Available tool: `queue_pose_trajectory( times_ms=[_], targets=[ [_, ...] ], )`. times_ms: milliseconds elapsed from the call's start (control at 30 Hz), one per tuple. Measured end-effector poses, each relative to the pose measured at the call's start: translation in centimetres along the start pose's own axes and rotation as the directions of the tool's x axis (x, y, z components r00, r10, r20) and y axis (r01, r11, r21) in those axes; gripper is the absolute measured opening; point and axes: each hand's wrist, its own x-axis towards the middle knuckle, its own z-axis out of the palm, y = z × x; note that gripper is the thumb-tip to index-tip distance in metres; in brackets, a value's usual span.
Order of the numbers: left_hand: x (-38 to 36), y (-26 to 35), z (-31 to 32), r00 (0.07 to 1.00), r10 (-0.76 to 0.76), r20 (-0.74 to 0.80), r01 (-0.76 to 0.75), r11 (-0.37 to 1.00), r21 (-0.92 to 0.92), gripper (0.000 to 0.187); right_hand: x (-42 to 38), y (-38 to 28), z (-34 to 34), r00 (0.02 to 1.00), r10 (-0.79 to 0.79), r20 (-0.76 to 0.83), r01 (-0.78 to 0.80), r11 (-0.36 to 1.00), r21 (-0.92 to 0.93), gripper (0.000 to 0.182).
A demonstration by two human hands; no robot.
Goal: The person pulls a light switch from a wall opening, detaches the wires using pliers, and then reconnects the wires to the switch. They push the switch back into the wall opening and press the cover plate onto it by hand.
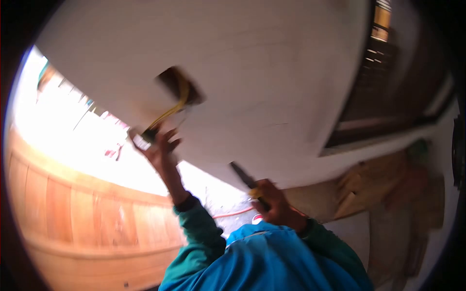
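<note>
My left hand is raised at the wall, its fingers around a small dark and whitish electrical fitting, blurred by motion. Yellow wires run from that fitting up into a rectangular wall box recessed in the plaster. Lower and to the right, my right hand grips a knife by its black-and-yellow handle. Its dark, flat blade points up and to the left, apart from the wires. Motion blur hides the blade's exact shape.
The pale wall fills the upper middle, with a dark-framed window at right. Wooden panelling stands at lower left beside a bright opening. A brown cardboard-like pile lies at right, and a red hose or cable crosses the floor.
</note>
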Motion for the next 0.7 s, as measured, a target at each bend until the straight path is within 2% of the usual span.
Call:
queue_pose_trajectory(
  times_ms=[67, 100, 133, 233, 267, 333, 433, 500, 567, 633, 700],
  targets=[
    [-0.1, 1.3, 0.4, 0.998, -0.057, 0.024, 0.056, 0.997, 0.049, 0.076, 0.5, 0.4, 0.3, 0.999, -0.016, 0.039, 0.017, 1.0, -0.026, 0.035],
    [-0.2, 1.4, 0.4, 0.994, -0.11, 0.016, 0.11, 0.994, -0.006, 0.071, 1.0, 0.2, 0.3, 0.998, -0.004, 0.058, 0.004, 1.0, 0.002, 0.037],
    [0.0, 1.3, 0.4, 0.986, -0.165, 0.027, 0.167, 0.984, -0.068, 0.068, 1.5, 0.2, 0.4, 0.998, 0.014, 0.064, -0.015, 1.0, 0.019, 0.039],
    [0.5, 0.1, -0.7, 0.955, -0.295, 0.039, 0.286, 0.875, -0.39, 0.033, 3.7, 0.1, 1.5, 0.996, -0.052, 0.072, 0.051, 0.998, 0.023, 0.035],
    [0.5, -0.3, -1.1, 0.954, -0.297, 0.035, 0.287, 0.878, -0.383, 0.033, 4.4, 0.0, 1.7, 0.995, -0.069, 0.065, 0.068, 0.997, 0.022, 0.031],
    [0.7, -1.2, -1.9, 0.938, -0.289, 0.192, 0.347, 0.801, -0.488, 0.038, 5.4, 0.1, 2.0, 0.996, -0.028, 0.09, 0.024, 0.999, 0.045, 0.035],
    [0.0, -0.6, -1.2, 0.952, -0.255, 0.172, 0.307, 0.799, -0.517, 0.043, 6.8, 0.3, 2.6, 0.985, -0.1, 0.14, 0.099, 0.995, 0.013, 0.045],
    [-0.2, -0.8, -0.9, 0.951, -0.212, 0.226, 0.304, 0.776, -0.552, 0.045, 7.3, 0.5, 3.1, 0.982, -0.009, 0.189, -0.018, 0.989, 0.144, 0.047],
    [-0.4, -1.0, -1.3, 0.94, -0.119, 0.321, 0.297, 0.749, -0.592, 0.047, 7.7, 0.1, 2.9, 0.971, 0.018, 0.238, -0.053, 0.988, 0.143, 0.049],
    [-0.6, -1.3, -1.3, 0.934, -0.116, 0.338, 0.313, 0.721, -0.619, 0.048, 8.1, 0.3, 2.8, 0.956, 0.052, 0.289, -0.096, 0.985, 0.141, 0.05],
    [-0.9, -1.3, -1.2, 0.928, -0.113, 0.354, 0.33, 0.689, -0.645, 0.049, 8.5, 1.0, 2.7, 0.963, -0.039, 0.266, 0.011, 0.994, 0.107, 0.053]
  ],
)
